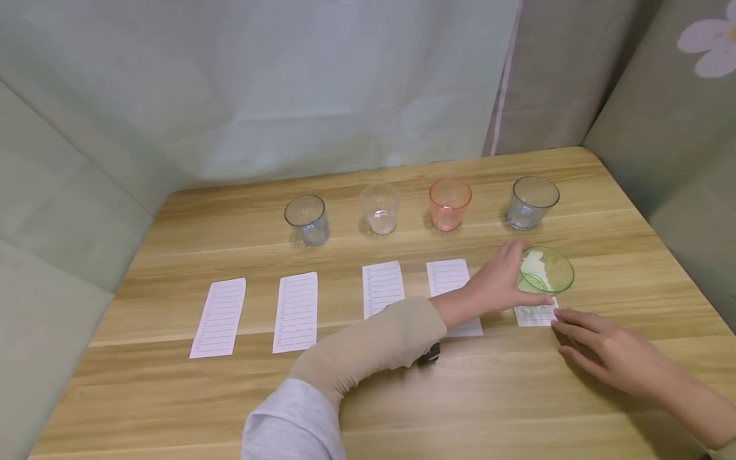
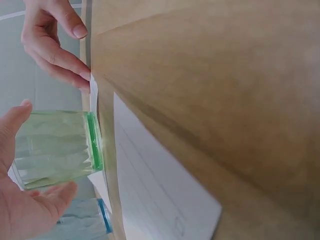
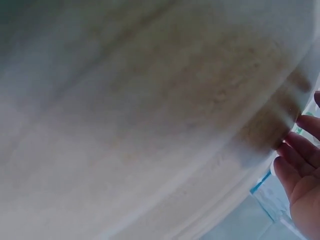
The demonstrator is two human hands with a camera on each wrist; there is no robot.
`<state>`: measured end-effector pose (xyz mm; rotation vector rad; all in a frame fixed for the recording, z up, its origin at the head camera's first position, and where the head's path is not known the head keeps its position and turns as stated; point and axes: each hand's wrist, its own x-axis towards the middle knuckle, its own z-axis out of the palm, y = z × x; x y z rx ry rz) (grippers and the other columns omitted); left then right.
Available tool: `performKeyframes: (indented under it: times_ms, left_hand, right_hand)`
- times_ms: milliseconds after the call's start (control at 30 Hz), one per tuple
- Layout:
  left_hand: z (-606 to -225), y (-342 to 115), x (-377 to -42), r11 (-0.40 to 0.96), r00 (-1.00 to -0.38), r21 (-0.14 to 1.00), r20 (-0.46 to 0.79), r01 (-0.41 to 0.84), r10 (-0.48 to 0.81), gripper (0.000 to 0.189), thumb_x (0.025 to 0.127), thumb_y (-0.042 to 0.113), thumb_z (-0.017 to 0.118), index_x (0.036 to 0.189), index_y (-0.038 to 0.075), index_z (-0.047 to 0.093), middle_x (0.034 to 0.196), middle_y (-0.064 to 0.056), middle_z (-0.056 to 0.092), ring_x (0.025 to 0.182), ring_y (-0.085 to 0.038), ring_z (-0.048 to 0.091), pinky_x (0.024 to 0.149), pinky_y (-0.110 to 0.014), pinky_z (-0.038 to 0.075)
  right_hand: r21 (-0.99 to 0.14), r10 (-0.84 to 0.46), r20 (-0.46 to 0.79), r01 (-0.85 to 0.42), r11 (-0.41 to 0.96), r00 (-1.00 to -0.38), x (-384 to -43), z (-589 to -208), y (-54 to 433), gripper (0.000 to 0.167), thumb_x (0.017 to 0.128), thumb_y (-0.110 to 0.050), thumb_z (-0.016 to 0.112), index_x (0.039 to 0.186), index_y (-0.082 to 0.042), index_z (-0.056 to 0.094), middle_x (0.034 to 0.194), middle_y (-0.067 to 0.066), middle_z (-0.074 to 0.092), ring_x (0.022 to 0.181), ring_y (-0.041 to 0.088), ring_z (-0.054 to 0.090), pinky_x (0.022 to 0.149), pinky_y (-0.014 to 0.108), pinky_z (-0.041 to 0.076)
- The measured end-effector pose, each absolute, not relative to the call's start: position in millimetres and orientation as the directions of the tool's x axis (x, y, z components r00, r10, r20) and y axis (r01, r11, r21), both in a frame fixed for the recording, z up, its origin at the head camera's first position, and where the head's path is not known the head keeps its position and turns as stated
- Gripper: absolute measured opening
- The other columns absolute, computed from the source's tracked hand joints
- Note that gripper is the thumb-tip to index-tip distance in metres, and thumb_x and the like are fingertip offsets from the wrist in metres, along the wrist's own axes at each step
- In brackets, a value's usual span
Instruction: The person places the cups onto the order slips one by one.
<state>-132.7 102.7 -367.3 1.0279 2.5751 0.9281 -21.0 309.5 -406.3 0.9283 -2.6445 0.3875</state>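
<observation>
A green see-through cup point(image 1: 559, 271) stands over the rightmost lined paper slip point(image 1: 536, 315), covering its far part. My left hand point(image 1: 499, 280) reaches across to the right and grips the cup by its side, thumb on the near side and fingers on the far side. The left wrist view shows the same cup point(image 2: 55, 145) between thumb and fingers, its base close over the slip. Just right of it, my right hand point(image 1: 612, 351) has its fingers extended, fingertips at the slip's right edge.
Behind stand a blue-grey cup point(image 1: 307, 220), a clear cup point(image 1: 381, 209), a red cup point(image 1: 450, 204) and another blue-grey cup point(image 1: 531, 203). Several lined slips lie leftward, including one far left point(image 1: 218, 317); my left forearm crosses over two. Cloth point(image 1: 345, 83) hangs behind the wooden table point(image 1: 172, 402).
</observation>
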Motion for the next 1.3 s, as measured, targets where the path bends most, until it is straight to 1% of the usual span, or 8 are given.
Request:
performKeyframes:
  times_ms: [167,267,400,500,567,733,900,1300]
  left_hand:
    - [-364.5,99.3,-132.2,0.560,-0.735,0.640,0.010,0.526,0.678,0.094,0.073,0.047,0.079,0.143,0.006,0.029,0.140,-0.007,0.042,0.125,-0.009,0.045,0.101,-0.016,0.039]
    - [-362.8,94.7,-132.6,0.571,-0.732,0.631,-0.008,0.525,0.682,0.097,0.073,0.049,0.078,0.145,0.007,0.027,0.143,-0.007,0.040,0.128,-0.010,0.043,0.102,-0.017,0.039]
    - [-358.4,84.2,-134.3,0.579,-0.729,0.619,-0.016,0.530,0.684,0.100,0.074,0.051,0.077,0.146,0.006,0.026,0.145,-0.008,0.038,0.130,-0.012,0.042,0.104,-0.019,0.039]
    - [-354.1,73.7,-135.7,0.572,-0.724,0.618,-0.005,0.540,0.690,0.099,0.074,0.050,0.077,0.147,0.006,0.026,0.146,-0.009,0.037,0.130,-0.014,0.043,0.104,-0.021,0.040]
    - [-351.5,65.6,-136.1,0.561,-0.718,0.613,0.014,0.556,0.696,0.096,0.075,0.048,0.077,0.146,0.006,0.028,0.145,-0.009,0.038,0.129,-0.015,0.043,0.104,-0.021,0.039]
    - [-343.5,43.6,-136.3,0.526,-0.718,0.625,0.080,0.577,0.692,0.091,0.075,0.043,0.078,0.144,0.006,0.031,0.140,-0.009,0.043,0.125,-0.017,0.046,0.104,-0.022,0.040]
    - [-334.2,22.0,-141.0,0.487,-0.745,0.666,0.157,0.565,0.649,0.085,0.075,0.039,0.079,0.140,0.007,0.035,0.136,-0.010,0.048,0.125,-0.018,0.048,0.102,-0.025,0.042]
    - [-314.0,-38.2,-158.2,0.578,-0.828,0.606,0.285,0.546,0.483,0.076,0.079,0.030,0.077,0.139,0.005,0.039,0.138,-0.011,0.047,0.128,-0.023,0.044,0.107,-0.038,0.039]
  right_hand:
    - [-0.133,-0.582,0.369,-0.661,0.738,-0.724,-23.3,-403.3,307.8,0.045,0.091,-0.046,0.060,0.106,-0.005,0.071,0.112,0.013,0.065,0.094,0.031,0.064,0.105,0.000,0.010]
    - [-0.113,-0.591,0.372,-0.667,0.737,-0.716,-22.9,-401.0,305.5,0.046,0.091,-0.049,0.058,0.107,-0.007,0.071,0.112,0.012,0.065,0.094,0.029,0.065,0.105,0.004,0.024]
    - [-0.101,-0.614,0.399,-0.698,0.709,-0.681,-21.4,-396.5,297.9,0.053,0.096,-0.052,0.046,0.106,-0.007,0.071,0.110,0.012,0.066,0.093,0.030,0.065,0.107,0.008,0.024]
    - [-0.090,-0.643,0.427,-0.737,0.670,-0.636,-20.8,-392.2,288.1,0.059,0.099,-0.051,0.034,0.106,-0.006,0.070,0.110,0.013,0.066,0.092,0.030,0.064,0.110,0.005,0.013]
    - [-0.068,-0.659,0.439,-0.754,0.653,-0.611,-20.6,-388.7,281.0,0.059,0.100,-0.050,0.030,0.109,-0.006,0.070,0.112,0.012,0.065,0.092,0.029,0.065,0.110,0.008,0.019]
    - [-0.030,-0.677,0.437,-0.762,0.646,-0.592,-22.9,-378.4,266.3,0.055,0.101,-0.047,0.029,0.115,-0.010,0.066,0.117,0.008,0.063,0.095,0.023,0.065,0.090,0.024,0.045]
    - [-0.057,-0.691,0.420,-0.777,0.628,-0.589,-29.9,-371.6,253.9,0.054,0.100,-0.049,0.030,0.118,-0.011,0.065,0.117,0.009,0.063,0.097,0.025,0.065,0.075,0.041,0.053]
    - [-0.078,-0.731,0.394,-0.813,0.578,-0.557,-48.6,-363.5,224.2,0.055,0.101,-0.047,0.031,0.122,-0.009,0.063,0.120,0.012,0.064,0.107,0.028,0.062,0.084,0.047,0.053]
